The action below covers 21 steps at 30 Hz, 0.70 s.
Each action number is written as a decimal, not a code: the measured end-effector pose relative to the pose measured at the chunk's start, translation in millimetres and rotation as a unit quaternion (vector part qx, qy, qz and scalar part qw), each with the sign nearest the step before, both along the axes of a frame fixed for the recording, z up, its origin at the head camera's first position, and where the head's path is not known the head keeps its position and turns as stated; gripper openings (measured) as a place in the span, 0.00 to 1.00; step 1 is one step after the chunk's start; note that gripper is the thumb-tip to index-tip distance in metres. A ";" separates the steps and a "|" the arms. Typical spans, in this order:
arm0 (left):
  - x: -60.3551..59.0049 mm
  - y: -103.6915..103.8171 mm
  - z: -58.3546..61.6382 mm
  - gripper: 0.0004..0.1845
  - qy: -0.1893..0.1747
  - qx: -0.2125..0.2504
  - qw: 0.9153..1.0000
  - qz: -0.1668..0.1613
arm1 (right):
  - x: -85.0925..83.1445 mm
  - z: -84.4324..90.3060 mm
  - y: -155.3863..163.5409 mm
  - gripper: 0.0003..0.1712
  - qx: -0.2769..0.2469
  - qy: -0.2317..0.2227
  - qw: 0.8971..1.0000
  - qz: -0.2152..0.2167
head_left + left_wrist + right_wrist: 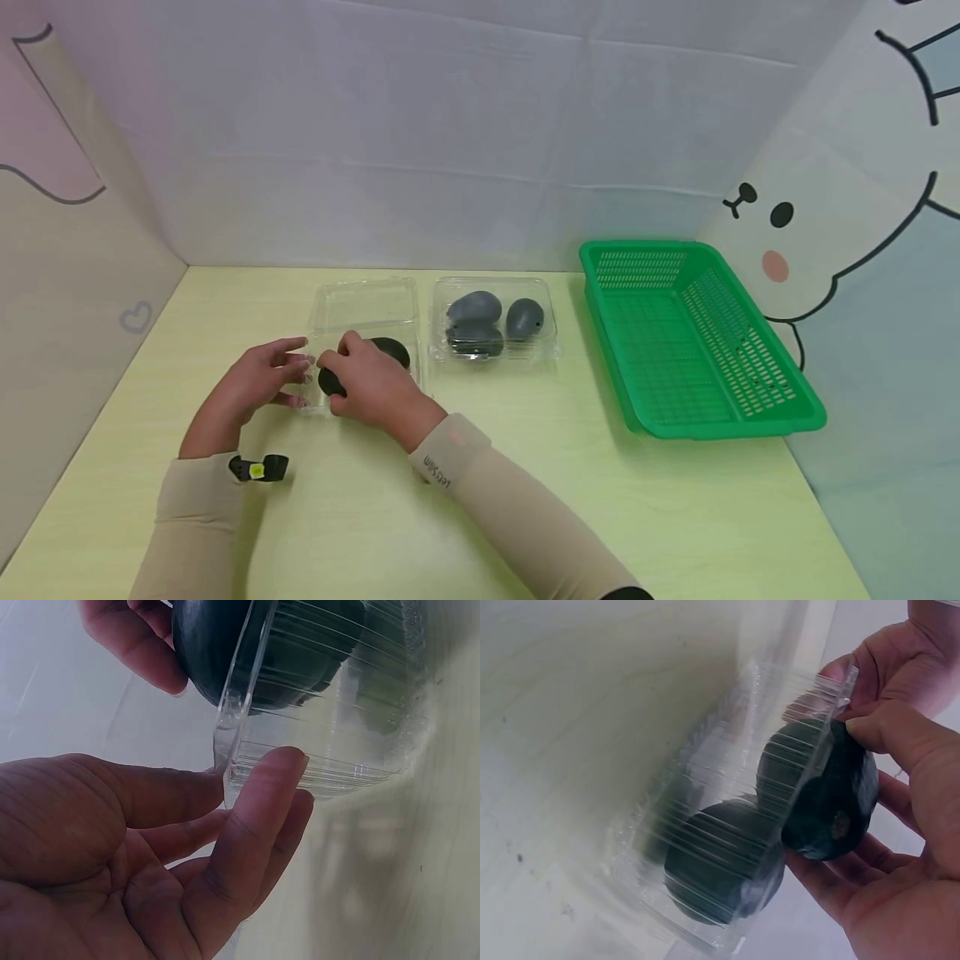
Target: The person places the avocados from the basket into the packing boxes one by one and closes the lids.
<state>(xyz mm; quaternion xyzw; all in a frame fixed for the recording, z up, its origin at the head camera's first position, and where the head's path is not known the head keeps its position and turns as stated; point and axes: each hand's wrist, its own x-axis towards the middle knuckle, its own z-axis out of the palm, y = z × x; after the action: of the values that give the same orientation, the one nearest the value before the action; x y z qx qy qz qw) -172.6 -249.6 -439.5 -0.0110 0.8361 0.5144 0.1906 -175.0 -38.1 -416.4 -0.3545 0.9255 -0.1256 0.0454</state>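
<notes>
An opened clear plastic clamshell box (pixel 365 307) lies left of centre in the head view, its lid folded back. My left hand (pixel 262 377) pinches the near left rim of this box between thumb and fingers, as the left wrist view shows. My right hand (pixel 372 387) grips a dark green avocado (pixel 832 806) at the box's left end; the fruit is partly inside the wall. A second dark avocado (pixel 720 862) sits in the box beside it, partly covered by my right hand in the head view.
Right of the open box stands another clear plastic box (pixel 551 337), shut, with three dark avocados (pixel 475 308) inside. A green perforated plastic basket (pixel 637 408) is at the table's right side. White cloth walls (pixel 450 208) border the pale table (pixel 525 500).
</notes>
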 end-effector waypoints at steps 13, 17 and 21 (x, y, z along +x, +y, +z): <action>2.3 0.6 2.1 0.33 0.010 0.007 1.000 -0.001 | 3.2 -9.5 -2.4 0.23 -0.010 0.028 1.000 0.008; 2.6 0.7 2.3 0.33 0.010 0.005 1.000 -0.001 | 3.6 -11.7 -1.3 0.23 -0.021 0.035 0.999 0.009; 2.2 0.6 2.0 0.33 0.013 -0.001 1.000 -0.003 | 3.7 -13.3 0.3 0.23 -0.032 0.035 0.999 0.010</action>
<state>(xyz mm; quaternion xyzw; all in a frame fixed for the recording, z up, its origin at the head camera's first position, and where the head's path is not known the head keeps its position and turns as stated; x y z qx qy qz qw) -170.4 -248.9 -437.5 -0.0025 0.8388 0.5132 0.1814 -171.3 -37.8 -429.7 -0.3688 0.9185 -0.1424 0.0024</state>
